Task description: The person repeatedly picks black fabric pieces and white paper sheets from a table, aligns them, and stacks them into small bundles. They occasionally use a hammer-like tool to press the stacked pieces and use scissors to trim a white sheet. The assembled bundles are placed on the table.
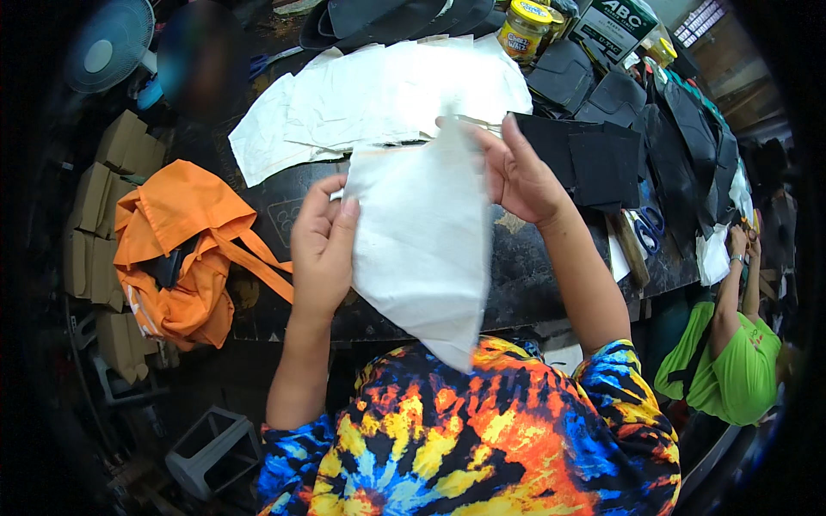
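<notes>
One orange bag (185, 206) (one dark object (167, 268) inside) is sitting at the left edge of the table (282, 191); a yellow-lidded jar (521, 39) is standing beyond white pieces (370, 99). The left hand (323, 230) is pinching one white sheet (417, 245) above the near edge; the right hand (527, 179) is hanging, thumb spread, possibly touching it.

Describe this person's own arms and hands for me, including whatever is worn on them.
Both the left hand and the right hand are gloveless, with no watch or bracelet visible on either wrist. The forearms are uncovered. The short sleeves belong to a tie-dye shirt splashed with blue, black, yellow, orange and red.
</notes>
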Action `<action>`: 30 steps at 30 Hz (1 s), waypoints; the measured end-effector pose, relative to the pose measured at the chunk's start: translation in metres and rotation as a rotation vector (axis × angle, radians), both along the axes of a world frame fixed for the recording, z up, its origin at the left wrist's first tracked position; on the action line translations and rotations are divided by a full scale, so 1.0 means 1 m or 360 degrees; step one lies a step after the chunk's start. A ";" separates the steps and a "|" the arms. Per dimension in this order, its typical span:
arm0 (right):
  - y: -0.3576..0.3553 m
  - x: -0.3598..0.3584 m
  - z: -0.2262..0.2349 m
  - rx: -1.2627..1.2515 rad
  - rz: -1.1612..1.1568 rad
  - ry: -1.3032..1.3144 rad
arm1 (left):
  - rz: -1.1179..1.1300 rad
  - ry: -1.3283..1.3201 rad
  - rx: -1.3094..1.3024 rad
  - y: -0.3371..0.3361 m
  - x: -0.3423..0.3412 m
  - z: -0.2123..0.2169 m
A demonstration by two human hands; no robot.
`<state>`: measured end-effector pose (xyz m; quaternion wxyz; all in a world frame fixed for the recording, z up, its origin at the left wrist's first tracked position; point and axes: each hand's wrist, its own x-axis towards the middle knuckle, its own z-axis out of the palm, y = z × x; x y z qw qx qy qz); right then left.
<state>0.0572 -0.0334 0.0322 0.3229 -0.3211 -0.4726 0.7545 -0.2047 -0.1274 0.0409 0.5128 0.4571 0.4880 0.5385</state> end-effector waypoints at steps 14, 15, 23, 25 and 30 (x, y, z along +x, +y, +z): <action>-0.045 -0.001 -0.034 0.0514 -0.0443 -0.0768 | 0.0417 0.1132 0.0175 -0.003 -0.014 -0.075; -0.049 -0.002 -0.035 0.0652 -0.0404 -0.0890 | 0.0435 0.1122 0.0172 -0.004 -0.014 -0.074; -0.063 -0.013 -0.039 0.1223 -0.0388 -0.1222 | 0.0391 0.1005 0.0085 -0.011 -0.011 -0.067; -0.063 -0.013 -0.039 0.1226 -0.0356 -0.1228 | 0.0366 0.1017 0.0054 -0.012 -0.010 -0.067; -0.068 -0.020 -0.041 0.1407 -0.0352 -0.1344 | 0.0385 0.1070 0.0133 -0.012 -0.009 -0.061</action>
